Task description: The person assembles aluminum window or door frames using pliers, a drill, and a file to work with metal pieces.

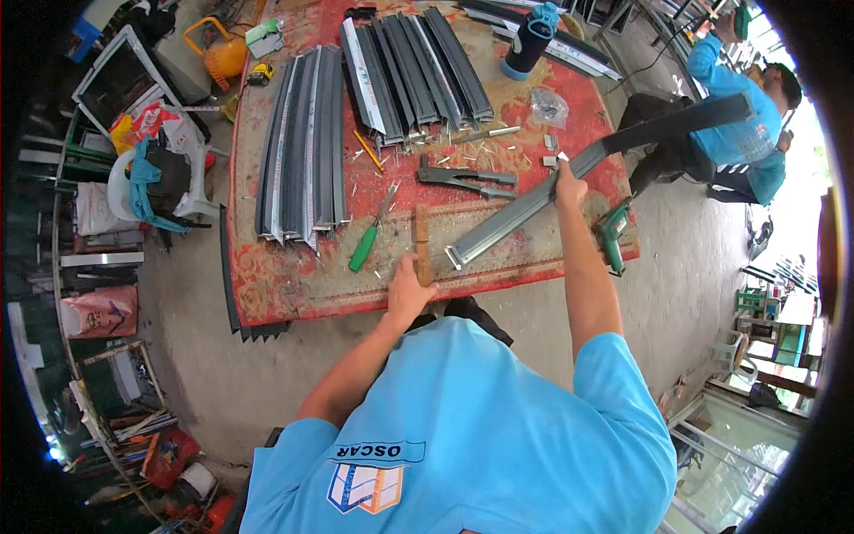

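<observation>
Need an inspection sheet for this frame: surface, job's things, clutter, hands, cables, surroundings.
Surface: red patterned carpet on concrete floor.
Job's things: long grey metal profile lying diagonally; small brown wooden block upright.
Clutter: two stacks of grey profiles, green-handled screwdriver, black hand riveter, green power drill, dark blue water jug, metal scraps.
Hands: left hand at the wooden block; right hand gripping the profile.
Cables: nothing seen.
Surroundings: a seated person in a blue shirt, white plastic chair with cloths.
</observation>
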{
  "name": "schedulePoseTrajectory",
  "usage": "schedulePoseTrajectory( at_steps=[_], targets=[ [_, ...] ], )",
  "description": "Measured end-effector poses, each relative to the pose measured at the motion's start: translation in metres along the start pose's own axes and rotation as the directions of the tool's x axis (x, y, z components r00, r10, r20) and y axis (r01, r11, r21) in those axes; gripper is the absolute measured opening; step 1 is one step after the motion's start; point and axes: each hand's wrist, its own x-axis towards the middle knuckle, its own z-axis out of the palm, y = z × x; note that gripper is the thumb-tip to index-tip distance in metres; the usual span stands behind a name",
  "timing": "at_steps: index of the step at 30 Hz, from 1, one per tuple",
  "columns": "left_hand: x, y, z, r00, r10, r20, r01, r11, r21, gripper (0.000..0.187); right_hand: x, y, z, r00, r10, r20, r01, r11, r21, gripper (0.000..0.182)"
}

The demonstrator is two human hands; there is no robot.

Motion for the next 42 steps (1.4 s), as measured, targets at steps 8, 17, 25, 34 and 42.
schedulePoseTrajectory(
  at_steps=[8, 17, 25, 34, 42],
  targets=[
    [0.015, 0.015, -0.033, 0.991, 0.028, -0.135, -0.025, 0.999, 0.022, 0.091, -0.019, 0.039, 0.037, 0.994, 0.099, -0.038, -0.094, 0.99, 0.102, 0.079],
    [0.074, 0.015, -0.055, 0.906, 0.421, 0.042, -0.423, 0.905, 0.049, 0.087, -0.051, 0.046, 0.033, 0.988, 0.125, -0.088, -0.12, 0.991, 0.057, 0.099],
    [0.082, 0.003, -0.055, 0.923, 0.372, 0.098, -0.378, 0.924, 0.052, 0.068, -0.055, 0.081, 0.029, 0.984, 0.172, -0.036, -0.172, 0.985, -0.006, 0.098],
    [0.098, -0.002, -0.053, 0.933, 0.351, 0.078, -0.356, 0.932, 0.062, 0.066, -0.07, 0.056, 0.007, 0.988, 0.153, 0.027, -0.141, 0.96, -0.243, 0.066],
    [0.104, -0.003, -0.055, 0.952, 0.227, 0.207, -0.22, 0.974, -0.058, 0.067, -0.05, 0.065, 0.007, 0.972, 0.184, 0.147, -0.13, 0.94, -0.316, 0.052]
  ],
)
